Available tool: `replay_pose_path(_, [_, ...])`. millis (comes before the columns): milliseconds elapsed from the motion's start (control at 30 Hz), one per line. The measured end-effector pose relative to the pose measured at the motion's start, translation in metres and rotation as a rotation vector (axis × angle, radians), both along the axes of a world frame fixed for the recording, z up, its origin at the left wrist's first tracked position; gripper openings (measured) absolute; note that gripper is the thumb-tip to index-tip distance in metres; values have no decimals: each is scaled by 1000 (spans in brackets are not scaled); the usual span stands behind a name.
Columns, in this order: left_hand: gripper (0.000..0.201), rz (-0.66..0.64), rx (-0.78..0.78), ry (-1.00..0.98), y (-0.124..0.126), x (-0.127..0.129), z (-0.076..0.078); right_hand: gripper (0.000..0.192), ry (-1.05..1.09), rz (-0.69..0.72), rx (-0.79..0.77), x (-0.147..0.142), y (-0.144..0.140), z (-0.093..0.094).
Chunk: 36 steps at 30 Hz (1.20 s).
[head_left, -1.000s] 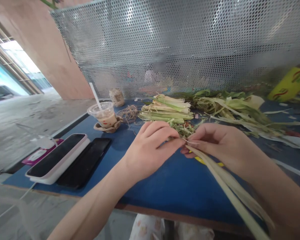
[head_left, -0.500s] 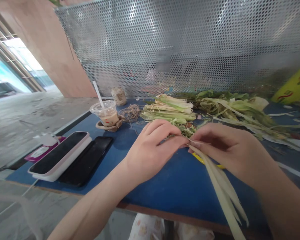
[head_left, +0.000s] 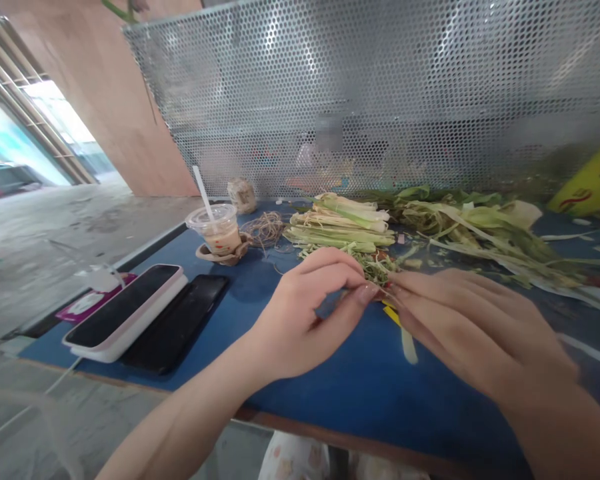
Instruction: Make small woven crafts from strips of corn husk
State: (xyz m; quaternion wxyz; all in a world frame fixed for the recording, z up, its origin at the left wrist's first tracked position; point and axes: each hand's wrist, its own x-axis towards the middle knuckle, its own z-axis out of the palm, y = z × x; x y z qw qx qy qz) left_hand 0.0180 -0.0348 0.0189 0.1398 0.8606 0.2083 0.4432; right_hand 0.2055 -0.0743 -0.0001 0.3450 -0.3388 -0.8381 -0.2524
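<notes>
At the front of the blue table, my left hand pinches the thin end of a pale corn husk strip between thumb and fingertips. My right hand is closed at the same spot, palm down, its fingertips almost touching the left ones. It covers most of the strip, and its thumb is hidden. Only a short, wide piece of the husk shows below the right fingers. A yellow object, partly covered, lies under the hands. Shredded green husk scraps lie just beyond the fingertips.
Beyond the hands lie stacked husks and a loose husk heap. A coil of twine, an iced drink cup, a white-cased device and a black phone stand or lie leftward. A perforated metal panel rises behind.
My right hand has turned palm down over the husk. The strip's long tail, which hung toward the table's front edge, is now mostly out of sight. My left hand keeps its pinch.
</notes>
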Motion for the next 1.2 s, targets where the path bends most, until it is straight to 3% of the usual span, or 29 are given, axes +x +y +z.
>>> replay_pose_path(233, [13, -13, -166, -87, -3, 3, -5, 15, -184, -15, 266, 4, -9, 4])
replay_pose_path(333, [27, -46, -218, -87, -2, 1, -6, 24, -233, 11, 296, 5, -12, 3])
replay_pose_path(567, [13, 54, -5, -70, 1, -5, -5, 36, -300, 14, 262, 5, -15, 2])
replay_pose_path(700, [14, 10, 92, -19, 2, -6, -6, 43, -281, 21, 285, 6, -15, 0])
replay_pose_path(1200, [7, 77, 363, 78, 7, -7, -5, 8, -244, 61, 299, 1, -10, 5])
